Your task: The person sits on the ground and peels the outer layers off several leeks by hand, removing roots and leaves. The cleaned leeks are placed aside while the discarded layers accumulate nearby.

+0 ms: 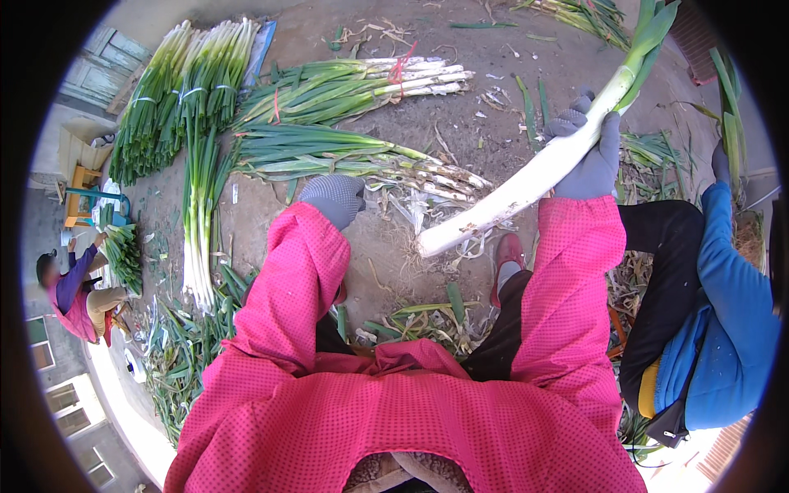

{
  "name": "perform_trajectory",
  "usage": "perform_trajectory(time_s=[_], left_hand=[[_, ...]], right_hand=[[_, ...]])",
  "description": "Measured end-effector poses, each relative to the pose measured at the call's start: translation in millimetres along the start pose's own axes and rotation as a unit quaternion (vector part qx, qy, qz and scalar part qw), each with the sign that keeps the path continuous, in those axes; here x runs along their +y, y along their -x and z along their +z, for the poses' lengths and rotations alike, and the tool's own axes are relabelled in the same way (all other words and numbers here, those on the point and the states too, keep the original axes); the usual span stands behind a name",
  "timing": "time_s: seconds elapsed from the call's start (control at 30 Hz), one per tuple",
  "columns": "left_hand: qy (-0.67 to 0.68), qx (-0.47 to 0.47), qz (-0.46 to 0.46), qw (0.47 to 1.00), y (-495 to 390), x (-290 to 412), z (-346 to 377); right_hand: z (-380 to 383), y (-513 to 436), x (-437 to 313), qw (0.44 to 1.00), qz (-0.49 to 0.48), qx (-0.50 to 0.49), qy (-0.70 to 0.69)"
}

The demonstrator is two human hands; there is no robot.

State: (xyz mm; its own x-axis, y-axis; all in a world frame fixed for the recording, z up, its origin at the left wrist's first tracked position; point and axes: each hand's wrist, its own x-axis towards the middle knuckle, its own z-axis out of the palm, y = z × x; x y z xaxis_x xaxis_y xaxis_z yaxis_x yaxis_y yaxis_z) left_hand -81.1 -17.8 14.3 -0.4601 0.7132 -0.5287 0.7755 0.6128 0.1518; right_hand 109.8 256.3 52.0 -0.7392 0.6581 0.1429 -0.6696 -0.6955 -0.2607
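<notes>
In my right hand (pixel 585 163), which wears a grey glove, is a thick leek-like green onion (pixel 524 179). Its white root end slants down toward my feet, and its green leaves rise to the upper right. The white stalk looks peeled, with a few brown specks near the base and thin roots at the tip. My left hand (pixel 336 197), also in a grey textured glove, is curled with its back toward me; its fingers and anything in them are hidden. Just beyond it lies an unpeeled bunch of green onions (pixel 345 154), dirt on its roots.
Another bunch, tied with red string (pixel 363 89), lies farther out. Cleaned, banded bundles (pixel 185 98) are stacked at upper left, with several white-ended stalks (pixel 200 240) below. Leaf trimmings (pixel 185 363) litter the ground. A person in blue (pixel 727 308) sits close at right; another person (pixel 77 296) sits far left.
</notes>
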Motion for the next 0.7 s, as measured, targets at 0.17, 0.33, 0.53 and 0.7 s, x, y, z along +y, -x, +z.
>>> perform_trajectory(time_s=[0.17, 0.33, 0.53, 0.7], left_hand=[[0.143, 0.096, 0.077, 0.982, -1.1, 24.9, 2.3], [0.648, -0.134, 0.255, 0.705, 8.6, 84.9, 8.5], [0.446, 0.079, 0.208, 0.867, 25.8, 104.5, 13.8], [0.274, 0.226, 0.237, 0.904, 11.4, 87.2, 22.0]], right_hand=[[1.1, 5.4, -1.2, 0.990, 0.059, -0.093, -0.087], [2.0, 3.9, 10.1, 0.996, 0.059, -0.069, -0.028], [10.9, 6.9, 28.3, 0.961, 0.018, 0.108, 0.253], [-1.5, 14.4, 58.1, 0.926, 0.066, 0.242, 0.281]])
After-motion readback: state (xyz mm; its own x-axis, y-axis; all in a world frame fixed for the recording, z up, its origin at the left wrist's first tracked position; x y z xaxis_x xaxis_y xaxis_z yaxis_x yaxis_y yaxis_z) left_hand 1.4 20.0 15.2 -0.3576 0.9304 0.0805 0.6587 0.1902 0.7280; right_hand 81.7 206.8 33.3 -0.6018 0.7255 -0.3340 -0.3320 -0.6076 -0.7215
